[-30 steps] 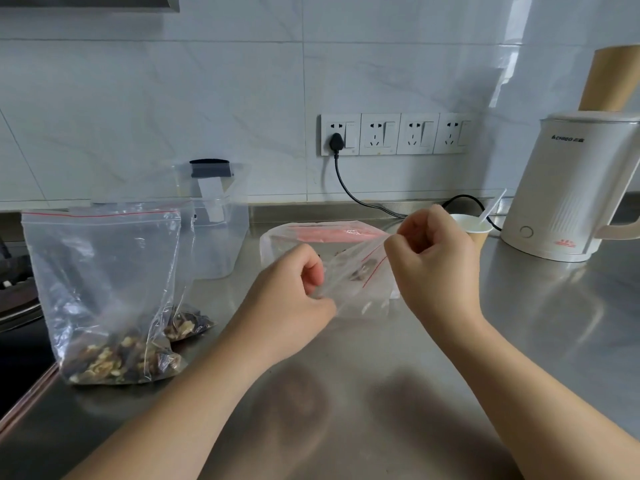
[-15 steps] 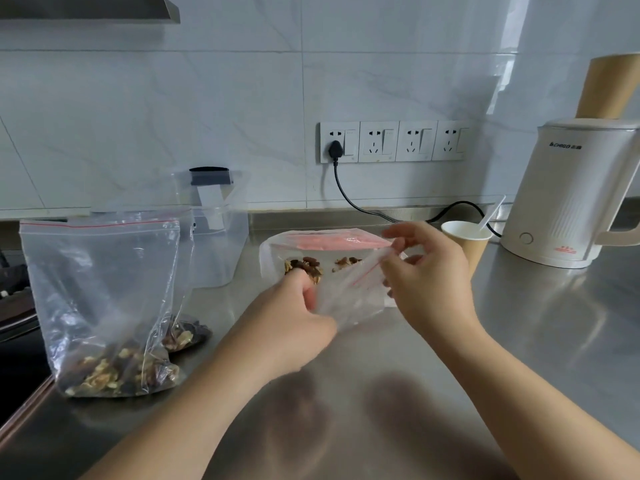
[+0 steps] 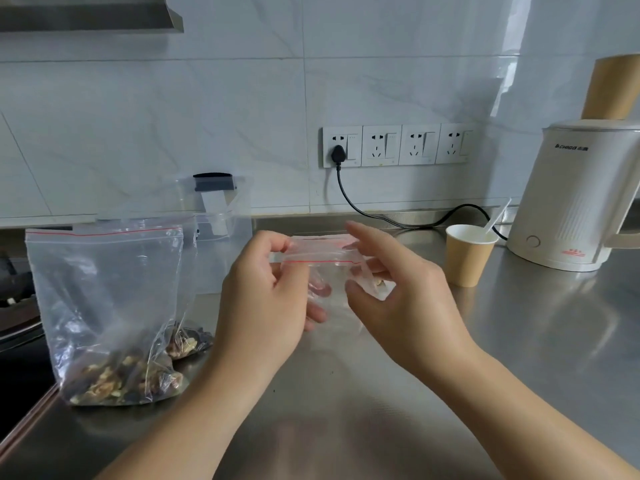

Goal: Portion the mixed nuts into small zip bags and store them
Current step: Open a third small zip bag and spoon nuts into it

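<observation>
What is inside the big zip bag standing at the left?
Mixed nuts lie heaped at the bottom of the big zip bag; above them it looks empty. A smaller nut bag behind is partly covered.

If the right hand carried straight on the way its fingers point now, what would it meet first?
The right hand points left, across the small zip bag; past it, probably the left hand, though depth is unclear.

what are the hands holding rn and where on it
Both hold one small zip bag above the counter. The left hand pinches its top-left corner at the red zip line; the right hand grips its right edge, near the top.
</observation>
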